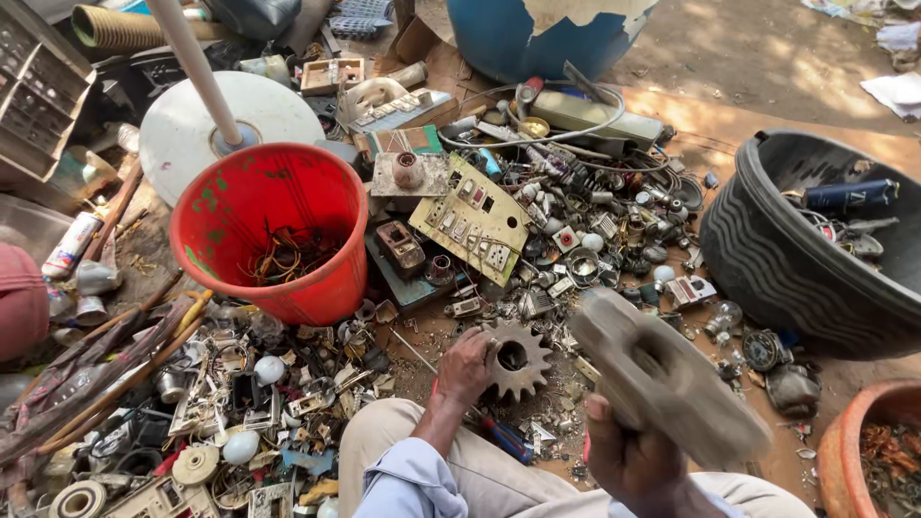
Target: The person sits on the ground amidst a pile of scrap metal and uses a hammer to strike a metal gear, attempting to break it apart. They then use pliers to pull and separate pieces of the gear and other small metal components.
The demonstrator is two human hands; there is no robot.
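Left hand (467, 369) clamped on toothed gear (515, 359) | right hand (633, 456) gripping blurred flat metal piece (667, 379) | red bucket (273, 230) beyond left hand

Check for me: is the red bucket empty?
No, the red bucket holds a tangle of wires at its bottom.

Sunlight is falling across bare dirt ground (767, 48) at one o'clock, while flattened cardboard (729, 129) is lying at two o'clock and shade is covering the left.
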